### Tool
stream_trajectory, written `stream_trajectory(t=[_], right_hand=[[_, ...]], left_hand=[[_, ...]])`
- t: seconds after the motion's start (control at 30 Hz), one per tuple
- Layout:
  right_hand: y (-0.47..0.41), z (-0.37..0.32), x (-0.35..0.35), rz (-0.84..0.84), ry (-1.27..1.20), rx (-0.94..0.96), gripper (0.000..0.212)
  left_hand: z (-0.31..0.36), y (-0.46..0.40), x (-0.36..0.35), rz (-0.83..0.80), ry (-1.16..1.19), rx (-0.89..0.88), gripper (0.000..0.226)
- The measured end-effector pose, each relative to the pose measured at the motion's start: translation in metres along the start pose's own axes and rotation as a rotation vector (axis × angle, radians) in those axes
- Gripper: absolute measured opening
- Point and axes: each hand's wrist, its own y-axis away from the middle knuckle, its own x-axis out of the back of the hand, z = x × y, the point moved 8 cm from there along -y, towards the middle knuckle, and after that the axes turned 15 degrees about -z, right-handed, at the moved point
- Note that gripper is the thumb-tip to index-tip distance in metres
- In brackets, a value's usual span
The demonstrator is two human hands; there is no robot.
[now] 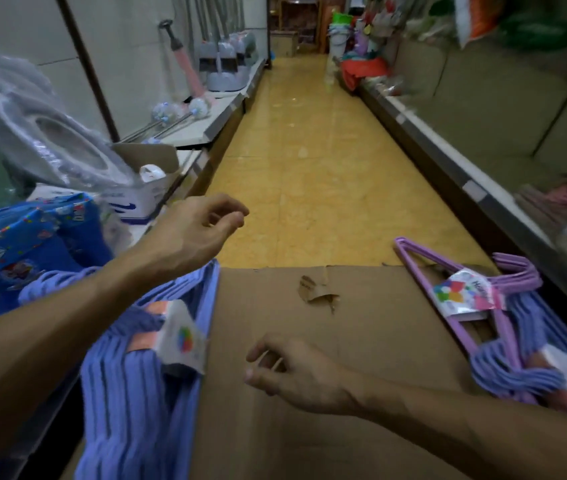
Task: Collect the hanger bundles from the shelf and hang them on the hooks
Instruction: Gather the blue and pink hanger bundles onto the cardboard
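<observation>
Both our hands, right hand (296, 370) at bottom center and left hand (199, 230) mid-left, hang loose and empty over the cardboard (310, 341), blue hanger bundle (143, 375) lower left, purple bundle (465, 299) at right, so a sloppy one-handed grab could spill hangers.

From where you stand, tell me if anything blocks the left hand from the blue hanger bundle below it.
Nothing visible does. The left hand hovers empty, fingers loosely curled, directly above the blue hanger bundle, with open air between them. The right hand is off to the side over the cardboard, clear of that path.
</observation>
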Motion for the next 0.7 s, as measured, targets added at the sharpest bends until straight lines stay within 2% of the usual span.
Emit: stream_trajectory(t=[0.37,0.47,0.7], right_hand=[[0.175,0.055,0.1,0.225,-0.025,-0.088,0.031],[0.215,0.071,0.114,0.295,-0.028,-0.106,0.029],[0.281,0.115,0.129,0.417,0.027,-0.207,0.024]], left_hand=[[0.192,-0.074,-0.1,-0.179,-0.033,-0.257,0.016],[0.233,-0.087,-0.114,-0.179,-0.033,-0.303,0.015],[0.261,-0.105,-0.164,-0.142,0.149,-0.296,0.018]])
